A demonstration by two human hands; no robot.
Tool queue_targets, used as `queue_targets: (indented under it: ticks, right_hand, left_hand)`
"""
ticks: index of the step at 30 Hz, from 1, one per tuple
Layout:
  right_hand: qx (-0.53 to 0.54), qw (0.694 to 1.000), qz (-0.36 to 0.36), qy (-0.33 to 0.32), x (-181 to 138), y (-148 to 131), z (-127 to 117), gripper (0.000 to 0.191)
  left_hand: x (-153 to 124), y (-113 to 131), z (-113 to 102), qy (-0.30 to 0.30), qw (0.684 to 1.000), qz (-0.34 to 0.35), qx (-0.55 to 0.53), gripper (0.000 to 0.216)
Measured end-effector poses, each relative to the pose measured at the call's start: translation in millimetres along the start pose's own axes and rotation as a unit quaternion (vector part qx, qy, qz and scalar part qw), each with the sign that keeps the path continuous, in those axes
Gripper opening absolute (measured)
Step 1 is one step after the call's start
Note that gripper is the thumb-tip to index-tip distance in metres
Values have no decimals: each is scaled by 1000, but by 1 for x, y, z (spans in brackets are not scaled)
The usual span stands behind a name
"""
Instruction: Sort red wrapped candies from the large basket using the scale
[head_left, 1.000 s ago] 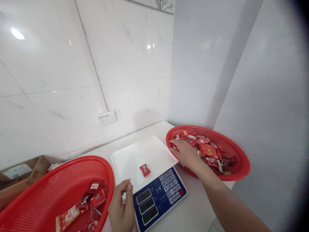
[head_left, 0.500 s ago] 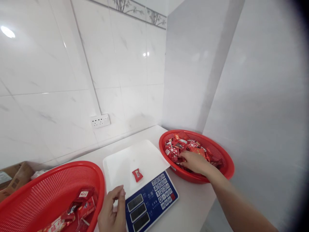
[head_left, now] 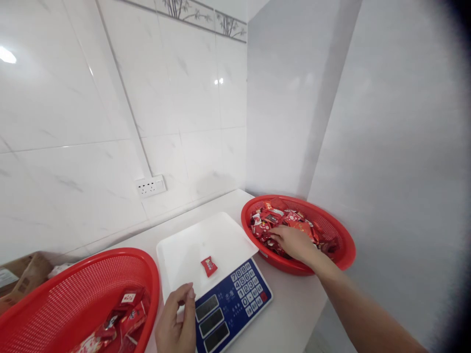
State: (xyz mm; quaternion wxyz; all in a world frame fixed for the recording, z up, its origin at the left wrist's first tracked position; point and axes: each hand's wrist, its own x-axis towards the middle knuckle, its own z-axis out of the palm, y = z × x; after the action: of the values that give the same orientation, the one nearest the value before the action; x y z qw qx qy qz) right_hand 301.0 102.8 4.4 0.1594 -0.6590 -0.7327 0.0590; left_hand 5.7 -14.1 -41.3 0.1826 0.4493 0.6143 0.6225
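My right hand [head_left: 294, 242] reaches into the right red basket [head_left: 340, 255], its bent fingertips down among red wrapped candies [head_left: 300, 227]. What lies between those fingertips is hidden. Beside the scale's front left corner is my left hand [head_left: 178, 318], thumb and forefinger pressed together, with nothing visible in them. One small red wrapped candy [head_left: 209, 266] rests on the white pan [head_left: 191, 240] of a digital scale [head_left: 245, 314] with a blue keypad panel. The scale's display windows are dark.
A larger red basket [head_left: 145, 262] stands at the left, with several red packets [head_left: 128, 314] along its right side. Behind it is a cardboard box [head_left: 31, 274]. The white table [head_left: 285, 304] meets a tiled wall with a socket [head_left: 151, 186] and a grey panel.
My right hand's fingers have shifted slightly among the candies in the right basket. My left hand sits a little farther right in the picture. The view has turned slightly; the candy stays on the pan.
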Motion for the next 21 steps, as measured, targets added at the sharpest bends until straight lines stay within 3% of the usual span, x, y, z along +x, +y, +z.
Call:
queue_targets:
  ticks: [4,6,8,10,13,17,21]
  right_hand:
    - [61,997,23,41,-17,9,-16,30]
    - [169,984,29,43,-27,6,-23,36]
    - [354,934,42,21,-36,-4,-25,39]
    - [526,849,55,-14,-43,-21,-20,40]
    - [640,763,45,-78,-52,-55,-3,37]
    - [679,712,26,-178,-62,-101,21,34]
    - [667,707,14,-235,-70,-128,33,36]
  left_hand:
    - [-5,8,4,31,999,4,-16,42]
    - [-9,11,6,26,999,16,-16,40]
    - [-12,13,7,11,999,27,-14,37]
    - [-15,14,7,-17,999,19,-23,34]
    - [-20,17,9,-93,993,-18,-75,34]
    - [-22,21,11,-212,961,-44,-171,41]
    - [-17,23,10,-241,945,-93,-202,39]
